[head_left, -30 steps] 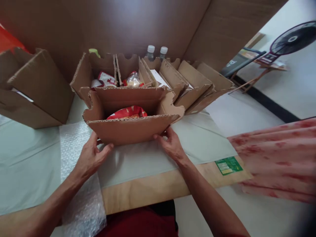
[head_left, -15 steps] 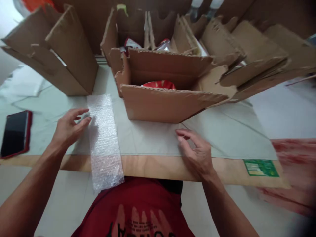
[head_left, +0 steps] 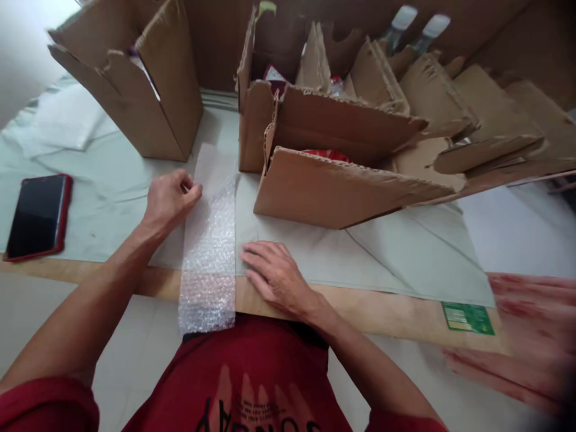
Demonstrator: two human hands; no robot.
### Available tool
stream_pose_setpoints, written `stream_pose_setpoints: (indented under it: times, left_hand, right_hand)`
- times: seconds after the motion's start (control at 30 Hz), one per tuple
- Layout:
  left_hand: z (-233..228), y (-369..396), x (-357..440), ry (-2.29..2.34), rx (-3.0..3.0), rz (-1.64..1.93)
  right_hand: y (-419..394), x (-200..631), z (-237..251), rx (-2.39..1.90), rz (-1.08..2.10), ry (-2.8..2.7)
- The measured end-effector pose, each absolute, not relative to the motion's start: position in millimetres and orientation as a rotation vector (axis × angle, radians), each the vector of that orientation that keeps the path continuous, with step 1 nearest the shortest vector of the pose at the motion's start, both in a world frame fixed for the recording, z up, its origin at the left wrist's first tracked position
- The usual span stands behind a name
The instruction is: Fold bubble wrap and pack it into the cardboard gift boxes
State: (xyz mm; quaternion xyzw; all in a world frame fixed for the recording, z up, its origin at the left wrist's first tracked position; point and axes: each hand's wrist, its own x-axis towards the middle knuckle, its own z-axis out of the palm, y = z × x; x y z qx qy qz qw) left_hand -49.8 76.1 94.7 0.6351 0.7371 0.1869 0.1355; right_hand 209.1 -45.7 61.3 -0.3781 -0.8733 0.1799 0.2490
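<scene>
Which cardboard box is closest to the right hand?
The front box, with something red showing inside; the other boxes all stand farther from the right hand.

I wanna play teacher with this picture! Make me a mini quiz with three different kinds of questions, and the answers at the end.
1. True or false: the bubble wrap hangs over the table's wooden edge.
2. Pick one. The left hand is nearest to: A) the phone, B) the green label, C) the bubble wrap.
3. Count: how many white bottle caps show behind the row of cardboard boxes?

Key:
1. True.
2. C.
3. Two.
</scene>
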Motion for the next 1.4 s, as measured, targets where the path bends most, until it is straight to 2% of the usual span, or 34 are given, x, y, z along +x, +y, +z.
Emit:
stream_pose_setpoints:
  times: [0.13, 0.3, 0.47, 0.6, 0.7, 0.83, 0.93, 1.07, 1.2, 1.3, 1.4]
  left_hand:
    - [94, 95, -41, 2.144, 1.828, 0.573]
    - [84, 101, -47, 2.133, 1.862, 0.643]
    - [97, 28, -61, 1.897, 2.044, 0.688]
    - [101, -33, -73, 1.564, 1.975, 0.699]
    - [97, -57, -88, 1.428, 1.819, 0.718]
    - [90, -74, -104, 1.207, 1.650, 0.732]
    - [84, -81, -99, 1.226, 1.749, 0.621]
    - [77, -81, -74, 1.500, 1.804, 0.741]
    - [74, -66, -57, 1.687, 1.564, 0.906]
    - [73, -52, -56, 1.677, 1.420, 0.938]
    - [71, -39, -58, 1.688, 1.422, 0.871]
  right_hand:
    - [-59, 227, 57, -1.123, 0.469, -2.221]
    - [-76, 238, 64, -1.052, 0.463, -2.358]
    - [-70, 223, 69, -0.854, 0.362, -2.569]
    - [-49, 197, 62, -0.652, 0.355, -2.701]
    - [-40, 184, 53, -0.666, 0.554, -2.581]
    - [-37, 179, 56, -0.976, 1.012, -2.067]
    - [-31, 176, 63, -1.145, 1.252, -1.769]
    - [-22, 174, 63, -1.161, 1.354, -1.654]
    - [-21, 189, 66, -1.096, 1.424, -1.638]
    - [-27, 202, 74, -1.114, 1.344, -1.727]
    - [-35, 202, 79, -1.104, 0.936, -1.904]
